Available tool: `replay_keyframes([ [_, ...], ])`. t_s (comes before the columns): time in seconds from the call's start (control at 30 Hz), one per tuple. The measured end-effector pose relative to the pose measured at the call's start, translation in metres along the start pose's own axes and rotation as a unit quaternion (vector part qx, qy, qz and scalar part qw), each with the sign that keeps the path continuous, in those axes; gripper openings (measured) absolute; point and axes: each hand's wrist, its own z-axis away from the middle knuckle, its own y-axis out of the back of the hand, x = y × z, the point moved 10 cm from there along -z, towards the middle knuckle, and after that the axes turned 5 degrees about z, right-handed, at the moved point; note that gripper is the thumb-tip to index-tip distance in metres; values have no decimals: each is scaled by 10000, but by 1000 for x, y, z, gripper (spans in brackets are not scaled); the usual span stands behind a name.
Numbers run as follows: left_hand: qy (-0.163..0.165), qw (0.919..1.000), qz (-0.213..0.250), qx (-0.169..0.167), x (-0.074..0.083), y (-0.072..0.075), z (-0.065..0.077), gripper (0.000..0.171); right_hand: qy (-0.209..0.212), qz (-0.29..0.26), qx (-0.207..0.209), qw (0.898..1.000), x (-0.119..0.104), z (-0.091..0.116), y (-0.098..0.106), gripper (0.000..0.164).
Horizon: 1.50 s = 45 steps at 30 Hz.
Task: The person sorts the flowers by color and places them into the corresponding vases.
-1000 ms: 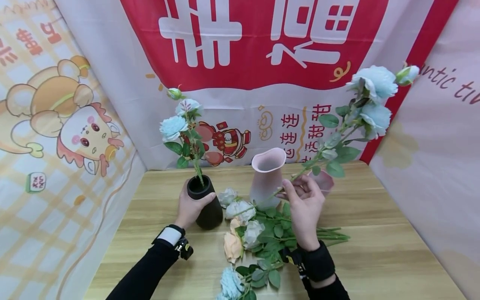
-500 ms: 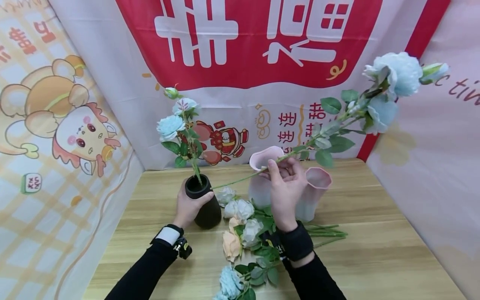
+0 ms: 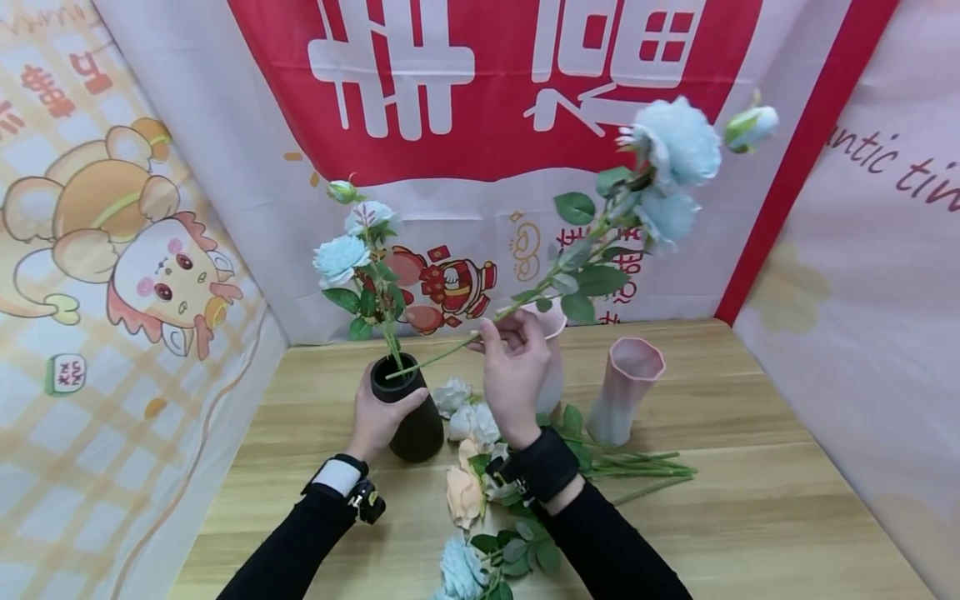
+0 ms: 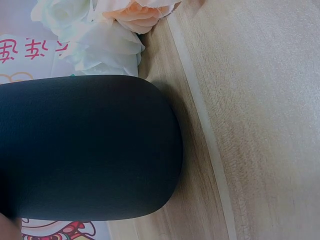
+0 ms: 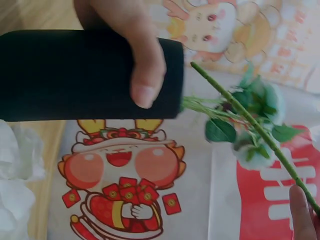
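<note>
My left hand point(image 3: 377, 414) grips a black vase point(image 3: 417, 432), tilted slightly, with its thumb across the side near the rim. One light-blue rose stem point(image 3: 341, 258) stands in that vase. Between thumb and fingers, my right hand point(image 3: 516, 375) pinches a second light-blue rose stem point(image 3: 678, 146), blooms up and to the right. Its bare lower end point(image 5: 215, 85) appears just beyond the vase mouth in the right wrist view; from the head it overlaps the opening. The left wrist view shows mostly the vase's dark side point(image 4: 90, 150).
White roses point(image 3: 472, 421), a peach rose point(image 3: 465, 496) and another light-blue rose stem point(image 3: 463, 567) lie on the wooden table point(image 3: 750, 517). Behind my right hand is a pink-white vase point(image 3: 553, 379), partly hidden. A second pink vase point(image 3: 626, 392) stands to its right. Printed cloth point(image 3: 465, 200) hangs behind.
My right hand has moved left with the rose stem, bringing its cut end from near the pink-white vase to the black vase's mouth. My left hand keeps holding the black vase.
</note>
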Motion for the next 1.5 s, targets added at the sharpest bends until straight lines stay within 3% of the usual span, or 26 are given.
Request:
replay_keyframes([
  [0.13, 16, 10000, -9, 2, 0, -1, 1, 68, -35, 85, -239, 9997, 2, 4, -14, 17],
  [0.37, -48, 9999, -81, 65, 2, 0, 1, 68, 37, 258, -659, 9975, -19, 8, -35, 12],
  [0.63, 74, 9998, -160, 105, 2, 2, 2, 69, 456, 666, -1376, 9872, -2, 13, -59, 18],
  [0.8, 137, 9998, -75, 138, -1, 3, 1, 68, 998, 1246, -1892, 9689, 1, 15, -76, 19],
  [1.0, 341, 9994, -77, 76, -5, 1, 1, 71, 1530, 1956, -2150, 9445, -3, 17, -90, 21],
  [1.23, 117, 9996, -256, 31, 2, 0, 2, 66, 2042, 2463, -2705, 9080, -5, 27, -109, 21],
  [1.37, 98, 9997, -223, -17, -4, 0, 0, 66, 1987, 2605, -3283, 8859, 6, 34, -119, 24],
  [1.5, -40, 9999, -146, 16, -25, 2, -7, 69, 1755, 2711, -3753, 8688, 20, 37, -126, 29],
])
